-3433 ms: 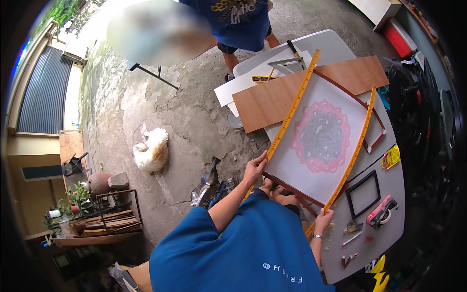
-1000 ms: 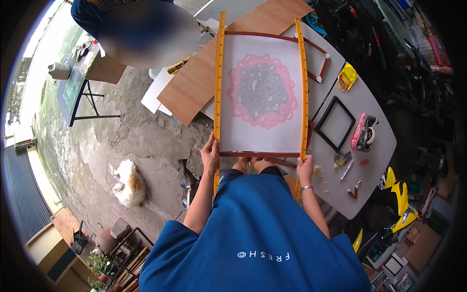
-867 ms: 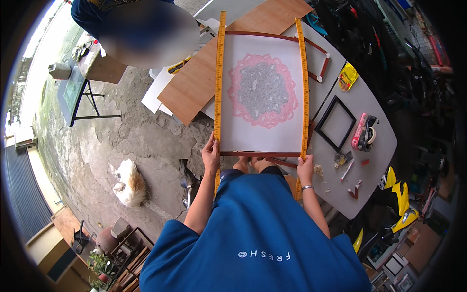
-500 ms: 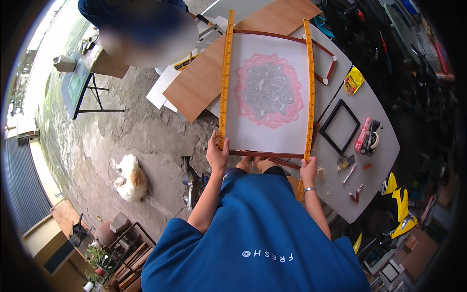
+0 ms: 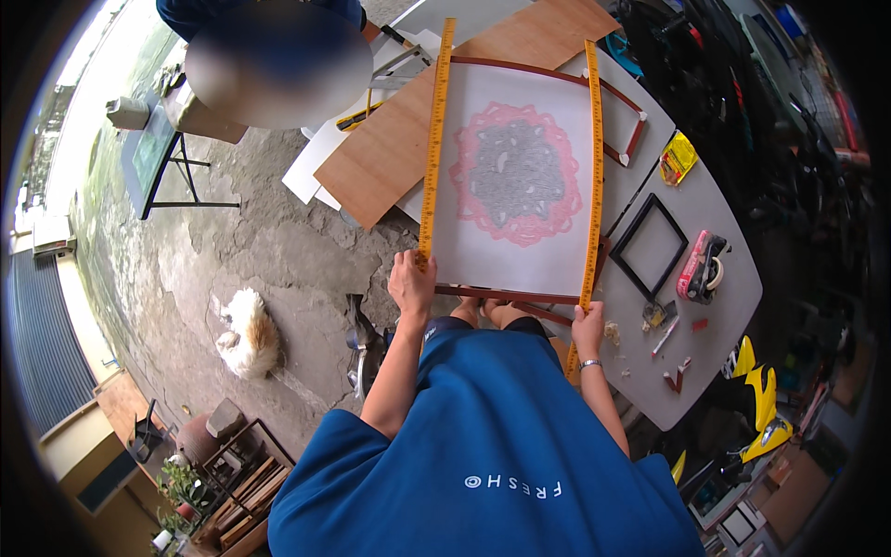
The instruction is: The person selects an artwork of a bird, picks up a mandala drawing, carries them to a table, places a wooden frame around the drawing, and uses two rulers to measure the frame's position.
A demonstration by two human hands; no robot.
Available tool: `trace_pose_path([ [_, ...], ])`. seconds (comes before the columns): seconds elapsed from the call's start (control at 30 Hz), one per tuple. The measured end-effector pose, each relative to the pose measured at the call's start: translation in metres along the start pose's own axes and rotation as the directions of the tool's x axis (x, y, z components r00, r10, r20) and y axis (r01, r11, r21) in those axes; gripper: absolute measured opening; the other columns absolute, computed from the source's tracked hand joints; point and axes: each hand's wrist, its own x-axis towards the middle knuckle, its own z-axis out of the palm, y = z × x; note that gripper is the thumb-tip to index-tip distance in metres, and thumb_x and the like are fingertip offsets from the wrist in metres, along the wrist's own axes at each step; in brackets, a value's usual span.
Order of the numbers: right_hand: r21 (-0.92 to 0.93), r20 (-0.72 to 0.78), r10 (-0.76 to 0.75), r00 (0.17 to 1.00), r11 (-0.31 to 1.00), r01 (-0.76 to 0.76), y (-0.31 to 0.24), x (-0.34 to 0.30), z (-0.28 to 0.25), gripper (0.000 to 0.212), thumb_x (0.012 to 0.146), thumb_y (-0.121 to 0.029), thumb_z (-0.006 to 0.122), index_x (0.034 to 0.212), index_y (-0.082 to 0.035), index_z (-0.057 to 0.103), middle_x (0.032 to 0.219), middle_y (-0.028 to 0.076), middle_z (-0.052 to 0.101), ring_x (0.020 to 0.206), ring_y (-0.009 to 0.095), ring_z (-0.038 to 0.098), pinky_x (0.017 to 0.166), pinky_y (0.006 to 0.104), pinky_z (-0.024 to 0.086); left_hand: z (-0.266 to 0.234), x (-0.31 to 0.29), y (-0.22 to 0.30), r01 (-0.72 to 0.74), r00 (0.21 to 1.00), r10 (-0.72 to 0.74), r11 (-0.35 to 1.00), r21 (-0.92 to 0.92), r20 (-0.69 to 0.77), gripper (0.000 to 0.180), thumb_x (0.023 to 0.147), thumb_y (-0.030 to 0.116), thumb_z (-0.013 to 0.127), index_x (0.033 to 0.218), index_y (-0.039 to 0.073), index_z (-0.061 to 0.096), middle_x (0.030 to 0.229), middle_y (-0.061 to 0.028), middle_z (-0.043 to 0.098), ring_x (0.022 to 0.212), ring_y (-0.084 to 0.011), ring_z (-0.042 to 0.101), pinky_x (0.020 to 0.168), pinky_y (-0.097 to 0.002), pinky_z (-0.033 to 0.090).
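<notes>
A white sheet with a pink and grey round drawing [image 5: 515,269] lies over a reddish-brown frame [image 5: 520,294]. Along its left side runs a long yellow ruler [image 5: 436,139], its near end in my closed left hand [image 5: 411,281]. A second yellow ruler [image 5: 594,167] lies along the right side. My right hand [image 5: 587,327] is closed around it near the sheet's lower right corner, and its end sticks out below the hand toward my body. My fingertips are partly hidden in both grips.
Under the sheet, a brown board [image 5: 376,181] juts out leftward. The grey table [image 5: 733,325] also bears a black frame [image 5: 650,246], a pink-and-black tape dispenser [image 5: 703,267] and a yellow packet [image 5: 678,158]. Another person [image 5: 200,14] is at the far left; a white-and-tan dog [image 5: 251,334] lies on the floor.
My left hand has turned slightly, its back now facing up more, still at the ruler's near end. Both rulers and the sheet have shifted very little in view.
</notes>
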Motion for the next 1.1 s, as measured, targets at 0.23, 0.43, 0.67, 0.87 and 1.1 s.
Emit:
trace_pose_path([
  [0.23,0.027,0.003,0.006,1.000,1.000,-0.006,0.0025,0.0012,0.0005,0.025,0.091,-0.019,0.065,0.100,-0.002,0.049,0.089,0.022,0.064,0.085,0.043,0.062,0.076,0.0481,0.048,-0.0034,0.0027,0.0031,-0.012,0.999,0.010,0.998,0.062,0.040,0.026,0.079,0.029,0.073,0.091,0.008,0.064,0.091,-0.0095,0.062,0.077,-0.0322,0.065,0.066,-0.0435,0.051],
  [0.43,0.018,0.018,0.013,1.000,1.000,-0.013,0.0041,0.0007,0.0002,0.026,0.091,-0.021,0.064,0.101,-0.004,0.047,0.093,0.023,0.064,0.089,0.045,0.061,0.076,0.0521,0.048,0.0001,0.0026,0.0009,-0.036,0.999,0.033,0.995,0.090,0.039,0.026,0.079,0.030,0.072,0.091,0.008,0.063,0.091,-0.0102,0.062,0.075,-0.0327,0.065,0.065,-0.0433,0.051],
  [0.67,0.036,0.014,0.010,1.000,0.999,-0.010,0.0030,0.0014,0.0005,0.026,0.090,-0.020,0.065,0.101,-0.005,0.046,0.095,0.023,0.064,0.090,0.045,0.061,0.077,0.0517,0.048,0.0012,0.0041,-0.0001,-0.040,0.998,0.037,0.997,0.071,0.045,0.026,0.079,0.028,0.072,0.091,0.007,0.062,0.090,-0.0104,0.062,0.073,-0.0332,0.065,0.063,-0.0429,0.051],
  [0.87,0.011,0.003,-0.021,1.000,1.000,0.021,0.0045,0.0011,0.0006,0.027,0.090,-0.020,0.065,0.102,-0.005,0.045,0.094,0.023,0.063,0.089,0.045,0.061,0.076,0.0517,0.048,0.0001,0.0053,0.0001,-0.055,0.998,0.052,0.996,0.072,0.045,0.027,0.079,0.028,0.072,0.091,0.007,0.062,0.089,-0.0110,0.062,0.074,-0.0334,0.065,0.064,-0.0427,0.051],
  [1.1,0.027,-0.043,-0.053,0.998,0.998,0.054,0.0092,0.0014,0.0044,0.026,0.090,-0.019,0.065,0.101,-0.004,0.046,0.092,0.023,0.063,0.087,0.045,0.061,0.074,0.0507,0.048,0.0001,0.0057,0.0001,-0.056,0.997,0.053,0.997,0.057,0.054,0.027,0.079,0.029,0.072,0.092,0.007,0.062,0.089,-0.0115,0.062,0.074,-0.0340,0.065,0.064,-0.0431,0.051],
])
